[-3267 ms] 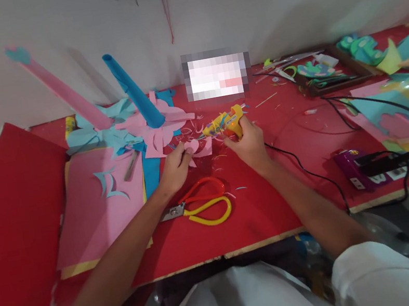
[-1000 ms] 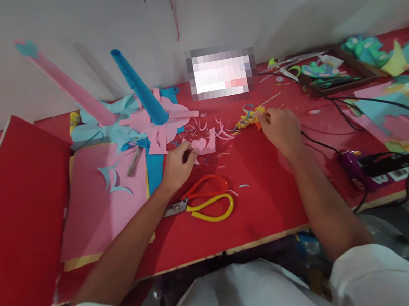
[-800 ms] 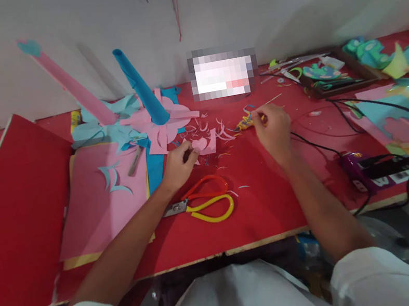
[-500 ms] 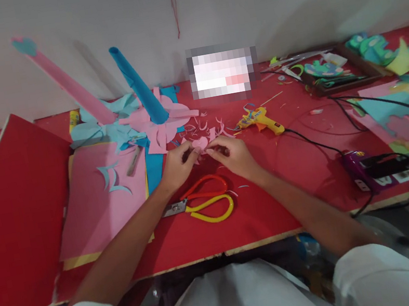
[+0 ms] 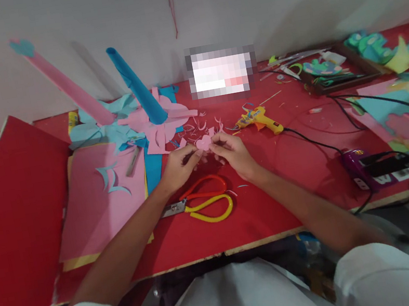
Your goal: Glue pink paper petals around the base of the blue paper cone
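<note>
A small pink paper heart [image 5: 203, 143] is pinched between my left hand [image 5: 178, 167] and my right hand [image 5: 233, 153], just above the red table [image 5: 269, 205]. Both hands have their fingers closed on its edges. A yellow glue gun [image 5: 259, 119] lies on the table to the right of my right hand, apart from it, with its black cord [image 5: 318, 146] trailing right. Scissors with orange and yellow handles [image 5: 206, 206] lie right below my hands.
Pink and blue paper cones [image 5: 137, 88] and cut scraps stand at the back left. Pink sheets [image 5: 102, 202] and a red board [image 5: 6, 219] lie left. A purple power strip [image 5: 374, 170] sits near the right front edge. Paper craft pieces [image 5: 368, 50] fill the far right.
My right hand set the glue gun down on the table at the right, then came back left and took hold of the pink heart together with my left hand.
</note>
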{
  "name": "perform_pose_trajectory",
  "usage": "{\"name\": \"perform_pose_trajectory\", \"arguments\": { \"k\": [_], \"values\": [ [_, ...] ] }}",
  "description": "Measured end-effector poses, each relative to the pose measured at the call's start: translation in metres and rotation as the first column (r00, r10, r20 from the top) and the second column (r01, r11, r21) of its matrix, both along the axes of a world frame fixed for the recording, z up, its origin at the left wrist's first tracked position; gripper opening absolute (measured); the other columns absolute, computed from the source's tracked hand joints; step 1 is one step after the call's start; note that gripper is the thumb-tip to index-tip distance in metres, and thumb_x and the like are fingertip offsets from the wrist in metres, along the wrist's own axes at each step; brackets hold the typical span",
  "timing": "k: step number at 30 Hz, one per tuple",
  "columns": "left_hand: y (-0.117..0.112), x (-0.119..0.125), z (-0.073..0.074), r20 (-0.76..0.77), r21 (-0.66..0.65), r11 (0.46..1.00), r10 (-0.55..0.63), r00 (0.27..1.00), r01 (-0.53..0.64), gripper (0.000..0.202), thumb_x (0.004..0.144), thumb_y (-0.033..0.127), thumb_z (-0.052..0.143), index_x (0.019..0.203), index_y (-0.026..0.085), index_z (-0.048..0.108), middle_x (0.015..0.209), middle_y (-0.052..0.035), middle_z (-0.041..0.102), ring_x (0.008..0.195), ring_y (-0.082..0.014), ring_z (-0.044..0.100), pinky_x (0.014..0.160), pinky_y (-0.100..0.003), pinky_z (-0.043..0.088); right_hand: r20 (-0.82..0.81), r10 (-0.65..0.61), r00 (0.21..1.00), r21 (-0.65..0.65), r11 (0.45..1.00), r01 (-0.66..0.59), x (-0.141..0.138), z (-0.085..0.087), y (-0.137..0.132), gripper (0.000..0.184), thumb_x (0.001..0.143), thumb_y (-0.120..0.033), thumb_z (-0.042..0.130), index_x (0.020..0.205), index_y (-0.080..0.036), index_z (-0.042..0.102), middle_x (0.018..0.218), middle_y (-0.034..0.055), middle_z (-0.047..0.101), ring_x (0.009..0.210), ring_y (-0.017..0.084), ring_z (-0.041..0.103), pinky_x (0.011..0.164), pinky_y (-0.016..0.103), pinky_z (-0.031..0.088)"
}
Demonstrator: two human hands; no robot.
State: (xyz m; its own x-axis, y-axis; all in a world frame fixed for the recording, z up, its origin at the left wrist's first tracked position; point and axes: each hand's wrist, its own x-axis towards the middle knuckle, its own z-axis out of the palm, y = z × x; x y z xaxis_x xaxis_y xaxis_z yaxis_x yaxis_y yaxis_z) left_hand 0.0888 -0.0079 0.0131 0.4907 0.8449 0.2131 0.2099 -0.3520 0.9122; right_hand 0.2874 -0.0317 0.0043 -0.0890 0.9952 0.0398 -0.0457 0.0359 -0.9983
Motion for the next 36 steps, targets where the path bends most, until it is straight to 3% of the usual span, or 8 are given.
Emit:
{"name": "perform_pose_trajectory", "arguments": {
  "k": [3, 7, 11, 20, 25, 29, 32, 36],
  "values": [
    [0.000, 0.000, 0.001, 0.087, 0.024, 0.999, 0.045, 0.995, -0.047, 0.044, 0.104, 0.058, 0.060, 0.092, 0.017, 0.069, 0.078, -0.0007, 0.068, 0.062, -0.0103, 0.057, 0.063, -0.024, 0.046, -0.073, 0.021, 0.997, -0.055, 0.998, -0.025, 0.001, 0.001, -0.001, 0.035, 0.087, -0.057, 0.074, 0.084, -0.026, 0.058, 0.062, -0.0057, 0.051, 0.054, 0.012, 0.042, 0.049, 0.026, 0.033],
    [0.001, 0.000, -0.004, 0.168, -0.001, 0.994, 0.107, 0.980, -0.108, 0.040, 0.103, 0.058, 0.062, 0.096, 0.018, 0.066, 0.078, 0.0011, 0.064, 0.061, -0.0101, 0.057, 0.062, -0.024, 0.046, 0.005, -0.044, 0.999, 0.050, 0.998, 0.044, 0.003, 0.003, 0.000, 0.029, 0.088, -0.048, 0.074, 0.082, -0.025, 0.058, 0.068, -0.0043, 0.051, 0.058, 0.012, 0.044, 0.053, 0.028, 0.033],
    [0.001, -0.001, -0.005, 0.111, 0.010, 0.997, 0.074, 0.991, -0.075, 0.040, 0.103, 0.057, 0.064, 0.096, 0.017, 0.067, 0.078, 0.0004, 0.066, 0.067, -0.0118, 0.061, 0.067, -0.026, 0.048, 0.091, -0.066, 0.994, 0.130, 0.990, 0.054, 0.004, 0.003, 0.002, 0.020, 0.087, -0.041, 0.071, 0.082, -0.024, 0.061, 0.077, -0.0012, 0.056, 0.067, 0.014, 0.049, 0.058, 0.029, 0.035],
    [-0.001, 0.000, 0.001, 0.049, 0.049, 0.995, 0.087, 0.995, -0.089, 0.051, 0.102, 0.065, 0.060, 0.082, 0.018, 0.064, 0.074, -0.0002, 0.064, 0.066, -0.0120, 0.057, 0.067, -0.026, 0.047, 0.210, -0.049, 0.976, 0.132, 0.991, 0.022, 0.006, 0.002, 0.003, 0.027, 0.087, -0.049, 0.068, 0.083, -0.024, 0.060, 0.082, 0.0019, 0.062, 0.078, 0.018, 0.056, 0.065, 0.032, 0.041],
    [0.003, -0.002, -0.002, 0.113, 0.066, 0.956, 0.278, 0.954, -0.286, 0.048, 0.104, 0.063, 0.055, 0.087, 0.020, 0.062, 0.073, 0.0016, 0.058, 0.063, -0.0117, 0.050, 0.064, -0.026, 0.044, 0.328, -0.155, 0.932, 0.209, 0.974, 0.088, 0.028, 0.009, 0.009, 0.020, 0.090, -0.043, 0.061, 0.083, -0.024, 0.059, 0.080, 0.0012, 0.062, 0.074, 0.018, 0.054, 0.070, 0.034, 0.042],
    [0.007, -0.006, -0.006, 0.147, 0.107, 0.906, 0.394, 0.907, -0.410, 0.041, 0.107, 0.056, 0.054, 0.089, 0.020, 0.063, 0.072, 0.0022, 0.054, 0.066, -0.0128, 0.049, 0.067, -0.027, 0.043, 0.510, -0.106, 0.854, 0.188, 0.982, 0.009, 0.058, 0.009, 0.021, 0.013, 0.085, -0.032, 0.060, 0.076, -0.023, 0.060, 0.075, 0.0013, 0.062, 0.069, 0.018, 0.053, 0.070, 0.036, 0.040],
    [0.008, -0.007, -0.006, 0.145, 0.104, 0.910, 0.385, 0.911, -0.401, 0.039, 0.107, 0.054, 0.055, 0.089, 0.020, 0.063, 0.073, 0.0019, 0.054, 0.066, -0.0128, 0.050, 0.068, -0.027, 0.043, 0.564, -0.077, 0.822, 0.145, 0.989, -0.007, 0.067, 0.009, 0.025, 0.010, 0.081, -0.029, 0.061, 0.073, -0.022, 0.063, 0.077, 0.0035, 0.067, 0.072, 0.019, 0.057, 0.072, 0.037, 0.042],
    [0.007, -0.005, -0.005, 0.067, 0.119, 0.933, 0.333, 0.940, -0.339, 0.039, 0.105, 0.055, 0.056, 0.090, 0.020, 0.064, 0.078, 0.0000, 0.061, 0.072, -0.0142, 0.055, 0.070, -0.027, 0.045, 0.451, -0.064, 0.890, 0.130, 0.992, 0.005, 0.056, 0.011, 0.021, 0.014, 0.083, -0.035, 0.064, 0.076, -0.023, 0.066, 0.078, 0.0031, 0.069, 0.073, 0.019, 0.059, 0.070, 0.035, 0.043]
  ]
}}
